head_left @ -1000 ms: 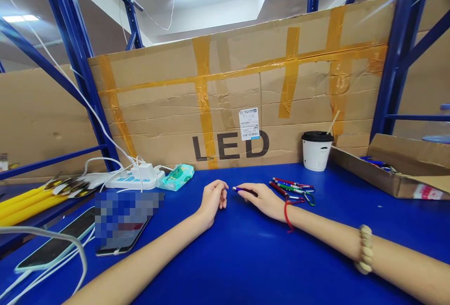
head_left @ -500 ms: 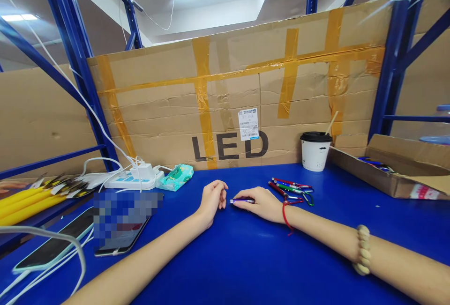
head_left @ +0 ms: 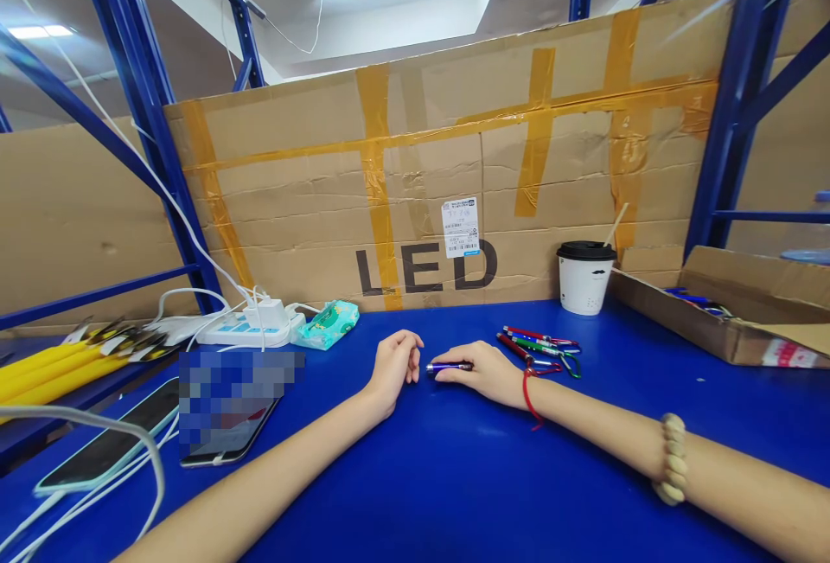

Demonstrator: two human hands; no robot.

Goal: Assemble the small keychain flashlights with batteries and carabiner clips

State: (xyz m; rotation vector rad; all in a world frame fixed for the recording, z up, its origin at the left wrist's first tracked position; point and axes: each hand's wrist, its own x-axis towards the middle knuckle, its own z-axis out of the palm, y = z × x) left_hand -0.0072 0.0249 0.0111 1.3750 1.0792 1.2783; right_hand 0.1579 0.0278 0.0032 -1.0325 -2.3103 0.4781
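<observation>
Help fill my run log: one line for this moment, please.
left hand: loosely curled; right hand: gripping purple pen-like item; near right hand: red and green items

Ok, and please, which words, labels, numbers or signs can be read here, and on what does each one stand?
"LED": large black letters on the cardboard sheet.
White label on that sheet: print and barcode, too small to read.
White cup: small dark marks, no readable words.
Red-and-white sticker on the open box: too blurred.
Green packet: no readable print.
Purple pen-like object in the right hand: nothing readable.
</observation>
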